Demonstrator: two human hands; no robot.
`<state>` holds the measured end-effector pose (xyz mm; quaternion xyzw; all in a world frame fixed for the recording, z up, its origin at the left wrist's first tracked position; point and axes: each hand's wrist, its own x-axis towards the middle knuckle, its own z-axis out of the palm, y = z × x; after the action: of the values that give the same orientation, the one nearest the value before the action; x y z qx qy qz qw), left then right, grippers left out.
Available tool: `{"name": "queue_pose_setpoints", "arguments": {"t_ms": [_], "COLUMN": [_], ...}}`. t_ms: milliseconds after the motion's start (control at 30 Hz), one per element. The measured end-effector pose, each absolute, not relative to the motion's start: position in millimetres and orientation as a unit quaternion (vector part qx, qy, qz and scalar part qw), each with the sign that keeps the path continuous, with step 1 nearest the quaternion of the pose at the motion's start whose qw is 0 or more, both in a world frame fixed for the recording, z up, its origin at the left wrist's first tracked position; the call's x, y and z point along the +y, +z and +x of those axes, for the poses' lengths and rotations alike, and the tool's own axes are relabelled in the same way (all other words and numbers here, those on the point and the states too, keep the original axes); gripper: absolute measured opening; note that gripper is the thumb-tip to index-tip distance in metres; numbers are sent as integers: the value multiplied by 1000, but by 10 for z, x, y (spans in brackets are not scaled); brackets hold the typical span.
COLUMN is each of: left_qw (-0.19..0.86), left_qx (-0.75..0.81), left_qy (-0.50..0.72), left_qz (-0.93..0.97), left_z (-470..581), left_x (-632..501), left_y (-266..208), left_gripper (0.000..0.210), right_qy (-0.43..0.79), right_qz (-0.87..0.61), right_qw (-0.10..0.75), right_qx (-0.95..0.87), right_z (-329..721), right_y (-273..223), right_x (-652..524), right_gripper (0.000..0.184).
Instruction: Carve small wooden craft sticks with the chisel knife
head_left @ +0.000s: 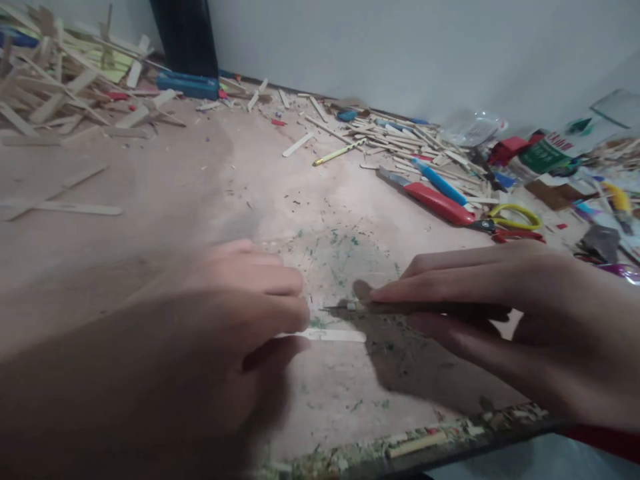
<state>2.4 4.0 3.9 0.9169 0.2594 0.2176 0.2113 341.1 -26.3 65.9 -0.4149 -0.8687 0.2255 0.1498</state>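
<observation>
A pale wooden craft stick point(340, 335) lies low over the table with its rounded end pointing right. My left hand point(250, 300) is closed on its other end, fingers curled. In my right hand point(505, 307) is a slim pointed tool point(351, 307) with a fine dark tip and a light collar, pinched between thumb and fingers. Its tip points left, just above the craft stick and apart from it in the picture; the exact kind of tool is not clear. Small green shavings point(345, 243) are scattered on the table around both hands.
Crossed craft sticks point(65, 207) lie at the left, and a heap of sticks point(50, 87) at the back left. On the right are a red-handled cutter point(435, 202), a blue pen point(440, 181), scissors point(515, 217) and more sticks point(400, 143). Debris point(360, 453) lines the front edge.
</observation>
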Motion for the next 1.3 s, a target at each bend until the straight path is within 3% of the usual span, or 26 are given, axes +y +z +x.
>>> {"name": "queue_pose_setpoints", "arguments": {"t_ms": [100,233,400,500,567,667,833,900,1100,1300], "left_qw": [205,205,193,190,190,189,183,183,186,160], "left_qx": [230,215,260,278,277,262,236,220,214,208], "left_qy": [203,229,274,249,229,242,271,273,232,199], "left_qz": [929,927,906,908,914,915,915,918,930,944], "left_z": [13,24,73,73,70,80,88,83,106,129], "left_x": [99,108,-4,-23,-4,41,121,155,195,174], "left_y": [34,-61,-172,-126,-93,-106,-246,-288,-266,-234], "left_gripper": [29,31,35,34,31,29,26,25,24,20], "right_qy": [219,182,234,249,308,454,550,573,556,524], "right_qz": [-468,-508,-540,-528,-484,-468,-490,-475,-388,-430], "right_qw": [188,297,374,456,488,471,407,378,418,362], "right_qx": [-835,-788,-717,-672,-657,-594,-541,-551,-605,-640], "right_z": [3447,3465,3340,3157,3020,2809,2424,2335,2551,2718], "right_y": [643,630,652,650,664,760,987,981,667,565], "right_x": [-332,-334,-307,-275,-224,-121,-2,-4,-104,-119], "right_gripper": [13,30,18,29,37,42,112,119,95,58]}}
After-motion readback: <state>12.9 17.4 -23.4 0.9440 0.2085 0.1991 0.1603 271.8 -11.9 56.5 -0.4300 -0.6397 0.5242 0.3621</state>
